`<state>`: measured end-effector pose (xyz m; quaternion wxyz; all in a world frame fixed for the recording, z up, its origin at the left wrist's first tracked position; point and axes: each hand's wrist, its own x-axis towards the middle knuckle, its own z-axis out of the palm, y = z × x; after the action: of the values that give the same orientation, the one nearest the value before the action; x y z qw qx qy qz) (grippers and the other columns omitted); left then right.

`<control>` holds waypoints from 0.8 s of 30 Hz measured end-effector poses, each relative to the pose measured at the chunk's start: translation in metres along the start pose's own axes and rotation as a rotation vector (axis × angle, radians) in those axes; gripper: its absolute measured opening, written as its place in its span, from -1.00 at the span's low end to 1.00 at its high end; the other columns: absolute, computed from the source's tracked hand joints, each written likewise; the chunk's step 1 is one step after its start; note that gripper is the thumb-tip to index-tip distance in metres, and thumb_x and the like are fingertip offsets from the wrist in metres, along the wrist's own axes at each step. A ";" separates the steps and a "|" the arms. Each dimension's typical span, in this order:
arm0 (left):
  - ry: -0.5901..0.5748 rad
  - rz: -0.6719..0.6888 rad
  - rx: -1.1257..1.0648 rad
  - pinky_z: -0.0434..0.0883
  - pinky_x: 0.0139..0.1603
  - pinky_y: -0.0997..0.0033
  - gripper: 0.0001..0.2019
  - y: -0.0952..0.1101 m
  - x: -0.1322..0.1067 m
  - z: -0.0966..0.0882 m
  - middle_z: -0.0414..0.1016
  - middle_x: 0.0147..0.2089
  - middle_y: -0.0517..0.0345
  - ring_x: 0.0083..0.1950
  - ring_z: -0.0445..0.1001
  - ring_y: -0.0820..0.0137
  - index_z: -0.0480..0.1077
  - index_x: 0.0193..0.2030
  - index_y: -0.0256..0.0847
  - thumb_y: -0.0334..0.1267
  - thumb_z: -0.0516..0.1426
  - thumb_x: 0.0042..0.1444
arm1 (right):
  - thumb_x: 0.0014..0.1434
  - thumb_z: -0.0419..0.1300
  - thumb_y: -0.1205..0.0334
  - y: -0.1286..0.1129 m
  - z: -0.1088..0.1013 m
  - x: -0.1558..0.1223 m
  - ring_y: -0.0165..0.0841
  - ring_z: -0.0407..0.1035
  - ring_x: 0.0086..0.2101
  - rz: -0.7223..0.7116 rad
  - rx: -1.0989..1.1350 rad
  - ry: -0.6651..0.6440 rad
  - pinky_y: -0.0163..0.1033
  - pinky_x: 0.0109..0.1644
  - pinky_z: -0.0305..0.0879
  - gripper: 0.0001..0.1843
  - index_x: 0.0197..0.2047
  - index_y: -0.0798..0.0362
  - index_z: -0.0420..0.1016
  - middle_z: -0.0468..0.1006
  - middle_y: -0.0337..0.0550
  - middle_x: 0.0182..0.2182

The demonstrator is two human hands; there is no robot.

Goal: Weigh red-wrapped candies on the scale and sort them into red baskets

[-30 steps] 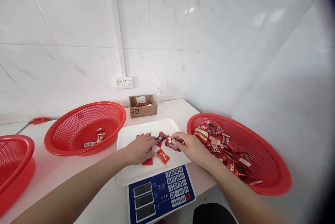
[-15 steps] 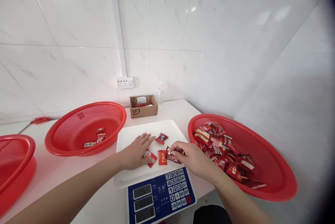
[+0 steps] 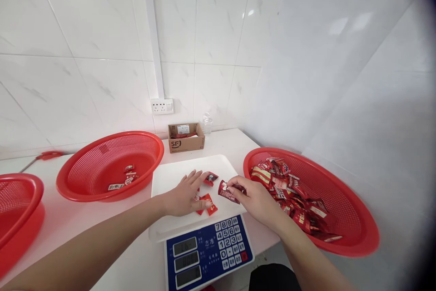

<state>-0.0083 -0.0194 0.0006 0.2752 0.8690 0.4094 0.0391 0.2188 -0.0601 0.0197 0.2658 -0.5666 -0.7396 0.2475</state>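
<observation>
My left hand [image 3: 185, 194] lies flat with fingers stretched out on the white scale tray [image 3: 170, 177], resting on red candy packets [image 3: 208, 204]. Another red packet [image 3: 211, 177] lies just past its fingertips. My right hand [image 3: 252, 198] is closed in a pinch on a dark red candy packet [image 3: 226, 191] held just above the tray's right part. The scale's blue keypad panel [image 3: 209, 252] with displays faces me.
A red mesh basket [image 3: 354, 223] full of red candy packets stands at the right. A second red basket [image 3: 91, 155] with a few packets stands at the left, a third [image 3: 17, 209] at the far left edge. A small cardboard box [image 3: 185, 137] sits by the tiled wall.
My left hand has slid right over the packets on the tray. My right hand has lifted slightly toward the far side, still pinching its packet.
</observation>
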 end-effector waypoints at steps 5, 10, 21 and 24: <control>0.029 0.048 0.144 -0.22 0.31 -0.12 -0.19 0.000 0.016 0.009 -0.30 0.42 -0.02 0.39 -0.43 0.07 -0.25 0.37 -0.14 0.26 -0.12 0.10 | 0.15 -0.02 0.16 -0.002 0.002 0.000 -0.29 0.40 -0.29 -0.007 -0.021 -0.011 -0.23 -0.24 0.20 -0.78 -0.27 -0.06 0.44 0.55 -0.23 -0.35; 0.092 0.166 0.177 -0.12 0.34 0.10 -0.34 -0.013 0.033 0.008 -0.07 0.38 0.04 0.39 -0.19 0.19 -0.13 0.35 -0.15 0.14 -0.16 0.20 | 0.16 -0.04 0.18 0.002 0.002 0.001 -0.29 0.39 -0.30 -0.012 -0.084 0.011 -0.24 -0.24 0.20 -0.78 -0.28 -0.04 0.43 0.55 -0.21 -0.33; 0.108 0.088 0.194 -0.15 0.33 0.03 -0.26 -0.010 0.038 0.012 -0.14 0.39 -0.07 0.39 -0.27 0.10 -0.10 0.34 -0.24 0.21 -0.16 0.15 | 0.19 -0.04 0.23 0.003 0.013 0.018 -0.29 0.37 -0.20 0.010 -0.225 0.040 -0.26 -0.19 0.16 -0.75 -0.13 -0.08 0.40 0.54 -0.18 -0.22; 0.075 0.091 0.182 -0.17 0.34 0.08 -0.22 -0.012 0.035 0.010 -0.18 0.40 -0.04 0.40 -0.28 0.15 -0.16 0.36 -0.26 0.21 -0.12 0.14 | 0.18 -0.03 0.26 0.004 0.021 0.022 -0.30 0.37 -0.20 0.020 -0.274 -0.009 -0.29 -0.22 0.14 -0.74 -0.11 -0.08 0.39 0.53 -0.18 -0.23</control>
<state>0.0094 0.0082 -0.0199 0.1776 0.9059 0.3815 0.0468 0.2031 -0.0390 0.0041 0.1802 -0.6039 -0.7619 0.1496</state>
